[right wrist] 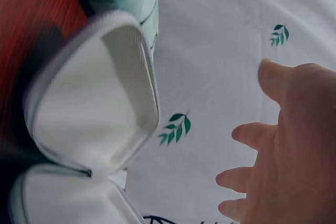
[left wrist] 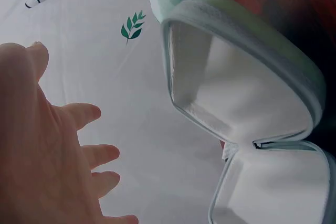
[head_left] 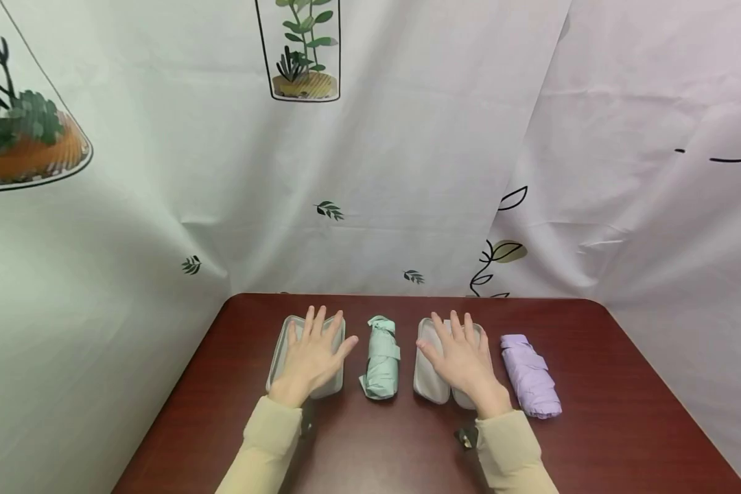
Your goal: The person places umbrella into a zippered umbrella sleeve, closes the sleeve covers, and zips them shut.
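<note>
In the head view my left hand (head_left: 309, 358) hovers with fingers spread over an opened zip case (head_left: 332, 388). The left wrist view shows that case (left wrist: 247, 82) with a pale green shell and white lining, its two halves hinged apart. My right hand (head_left: 464, 358), also spread and holding nothing, is over a second opened case (head_left: 431, 374), whose white inside (right wrist: 89, 103) faces up in the right wrist view. Between the cases lies a folded mint-green umbrella (head_left: 382, 361), strapped round its middle. A folded lilac umbrella (head_left: 530, 377) lies right of the second case.
All of it stands on a dark red-brown table (head_left: 407, 453) with rounded far corners. White cloth (head_left: 395, 171) printed with plants hangs behind and at both sides. A small dark object (head_left: 466, 438) sits by the right sleeve cuff.
</note>
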Available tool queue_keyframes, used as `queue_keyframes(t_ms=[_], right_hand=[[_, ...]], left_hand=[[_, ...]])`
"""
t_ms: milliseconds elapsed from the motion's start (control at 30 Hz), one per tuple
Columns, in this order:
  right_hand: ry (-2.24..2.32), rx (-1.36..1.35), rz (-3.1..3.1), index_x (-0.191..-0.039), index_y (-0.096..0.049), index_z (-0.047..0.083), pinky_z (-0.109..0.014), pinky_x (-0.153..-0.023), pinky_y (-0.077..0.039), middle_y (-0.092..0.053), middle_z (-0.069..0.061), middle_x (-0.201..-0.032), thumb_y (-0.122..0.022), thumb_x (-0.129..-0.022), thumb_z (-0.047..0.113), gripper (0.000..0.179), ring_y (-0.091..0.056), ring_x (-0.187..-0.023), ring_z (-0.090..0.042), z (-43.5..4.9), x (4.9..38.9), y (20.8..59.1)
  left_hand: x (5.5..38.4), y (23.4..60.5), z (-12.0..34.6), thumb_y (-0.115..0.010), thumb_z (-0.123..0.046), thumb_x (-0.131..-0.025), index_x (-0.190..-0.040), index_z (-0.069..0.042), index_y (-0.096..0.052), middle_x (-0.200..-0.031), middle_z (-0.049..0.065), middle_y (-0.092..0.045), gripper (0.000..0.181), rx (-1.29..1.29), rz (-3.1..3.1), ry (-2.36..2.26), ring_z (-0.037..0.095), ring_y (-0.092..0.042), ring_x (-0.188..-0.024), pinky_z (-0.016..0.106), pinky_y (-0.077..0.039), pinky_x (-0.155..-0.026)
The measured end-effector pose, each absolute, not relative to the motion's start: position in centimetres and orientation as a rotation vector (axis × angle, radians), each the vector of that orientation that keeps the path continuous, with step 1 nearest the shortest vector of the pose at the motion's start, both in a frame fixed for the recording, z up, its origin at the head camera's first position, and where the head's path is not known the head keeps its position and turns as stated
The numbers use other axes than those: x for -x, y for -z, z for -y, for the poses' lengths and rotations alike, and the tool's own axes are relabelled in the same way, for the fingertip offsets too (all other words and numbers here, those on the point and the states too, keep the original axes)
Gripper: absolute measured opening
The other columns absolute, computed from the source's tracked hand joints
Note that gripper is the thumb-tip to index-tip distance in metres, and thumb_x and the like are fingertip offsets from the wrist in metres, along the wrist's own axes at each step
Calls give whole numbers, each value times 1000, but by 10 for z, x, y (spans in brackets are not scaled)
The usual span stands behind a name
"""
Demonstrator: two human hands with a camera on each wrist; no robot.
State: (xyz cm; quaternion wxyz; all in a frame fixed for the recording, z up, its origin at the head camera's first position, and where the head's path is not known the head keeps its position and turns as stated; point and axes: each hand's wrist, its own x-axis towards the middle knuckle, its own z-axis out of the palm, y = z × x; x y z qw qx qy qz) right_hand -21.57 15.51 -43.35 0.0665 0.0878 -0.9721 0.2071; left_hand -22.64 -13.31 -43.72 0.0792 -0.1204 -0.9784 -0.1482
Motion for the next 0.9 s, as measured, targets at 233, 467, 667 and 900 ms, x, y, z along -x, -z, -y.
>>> queue_keyframes(t_ms=[233,467,667,900], right_hand=[[-716,-268,2982,-153,-34,16,-70,-106,-5,-20,-23,-157,-46,-98,55,69,-2,-145,-43,-135,216,431],[-720,-317,2949,-151,-37,14,-68,-107,-8,-24,-25,-155,-51,-97,50,67,-5,-145,-43,-118,218,435],[-761,-338,2924,-150,-39,13,-65,-109,-6,-26,-25,-154,-54,-96,47,65,-7,-145,-43,-106,220,440],[-841,-360,2887,-147,-43,8,-64,-109,-11,-30,-28,-151,-59,-95,39,62,-11,-143,-46,-92,225,438]], left_hand=[[225,441,140,-37,-68,-94,-152,-18,-36,-155,20,-28,77,343,2940,469,40,-14,-145,65,-9,-109],[226,445,155,-40,-70,-92,-151,-17,-37,-154,21,-30,80,268,2934,502,42,-18,-143,66,-18,-106],[229,447,170,-53,-65,-90,-150,-12,-38,-151,23,-33,81,245,2916,533,42,-22,-141,67,-26,-101],[233,449,188,-66,-51,-88,-145,-8,-45,-144,23,-42,75,251,2856,591,43,-36,-133,66,-34,-93]])
